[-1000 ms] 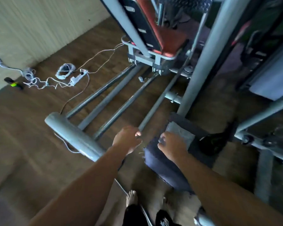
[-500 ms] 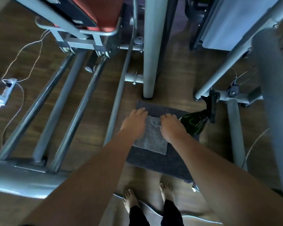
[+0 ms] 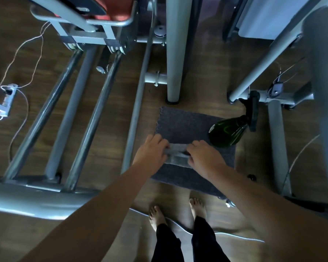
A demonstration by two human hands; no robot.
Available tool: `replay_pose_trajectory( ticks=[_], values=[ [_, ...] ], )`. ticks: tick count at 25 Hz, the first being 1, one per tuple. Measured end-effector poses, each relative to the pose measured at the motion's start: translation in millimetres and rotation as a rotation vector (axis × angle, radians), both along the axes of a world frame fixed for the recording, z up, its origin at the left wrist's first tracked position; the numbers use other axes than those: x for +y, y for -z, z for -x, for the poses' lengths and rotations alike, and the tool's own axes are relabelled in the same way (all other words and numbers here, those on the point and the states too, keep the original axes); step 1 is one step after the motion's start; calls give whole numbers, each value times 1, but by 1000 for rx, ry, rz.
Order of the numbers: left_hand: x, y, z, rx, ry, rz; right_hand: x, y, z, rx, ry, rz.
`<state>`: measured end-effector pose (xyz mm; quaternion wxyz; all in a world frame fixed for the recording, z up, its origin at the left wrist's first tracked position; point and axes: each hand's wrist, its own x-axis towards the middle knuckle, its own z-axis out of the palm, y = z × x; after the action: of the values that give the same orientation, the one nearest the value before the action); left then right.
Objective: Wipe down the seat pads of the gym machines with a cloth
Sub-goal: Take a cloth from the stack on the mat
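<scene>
A light grey cloth (image 3: 177,155) lies folded into a narrow strip on a dark grey square pad (image 3: 185,125) low in front of me. My left hand (image 3: 151,150) grips the cloth's left end. My right hand (image 3: 202,157) grips its right end, fingers curled over the fold. A dark green spray bottle (image 3: 227,132) with a black trigger head lies on its side at the pad's right edge, just beyond my right hand. An orange-red seat pad (image 3: 119,10) of a gym machine shows at the top.
Grey steel rails (image 3: 83,114) run from the machine toward a thick crossbar (image 3: 32,199) at lower left. An upright post (image 3: 175,53) stands just behind the pad. Another machine's frame (image 3: 272,129) is at right. A power strip with cables (image 3: 7,99) lies at far left. My bare feet (image 3: 178,210) stand below the pad.
Both hands went from lying flat on the spread cloth to gripping it, and the cloth is now folded into a narrow strip nearer to me. The camera view tilted down earlier.
</scene>
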<state>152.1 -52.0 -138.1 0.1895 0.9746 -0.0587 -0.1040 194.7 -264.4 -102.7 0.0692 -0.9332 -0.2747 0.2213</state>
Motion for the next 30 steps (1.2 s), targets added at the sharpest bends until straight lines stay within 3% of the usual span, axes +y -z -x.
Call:
replay_pose_trajectory(
  ticks=[4, 8, 12, 14, 17, 22, 27, 30],
  values=[
    [11, 3, 52, 47, 100, -25, -2, -8, 34, 186, -57, -24],
    [9, -11, 11, 30, -51, 0, 17, 5, -3, 70, 38, -69],
    [-3, -4, -25, 231, 112, -209, 39, 22, -25, 174, 19, 75],
    [-5, 1, -25, 247, 118, -191, 44, 27, -26, 212, 14, 104],
    [-7, -4, -16, 231, -29, -8, 42, 23, -22, 283, 122, 57],
    [-18, -52, 15, 113, -537, 365, 41, -11, -16, 491, 503, -268],
    [-27, -118, 40, -31, -794, 468, 82, -76, -13, 817, 772, -658],
    [-25, -151, 56, -107, -861, 453, 116, -112, -9, 792, 687, -737]
  ],
)
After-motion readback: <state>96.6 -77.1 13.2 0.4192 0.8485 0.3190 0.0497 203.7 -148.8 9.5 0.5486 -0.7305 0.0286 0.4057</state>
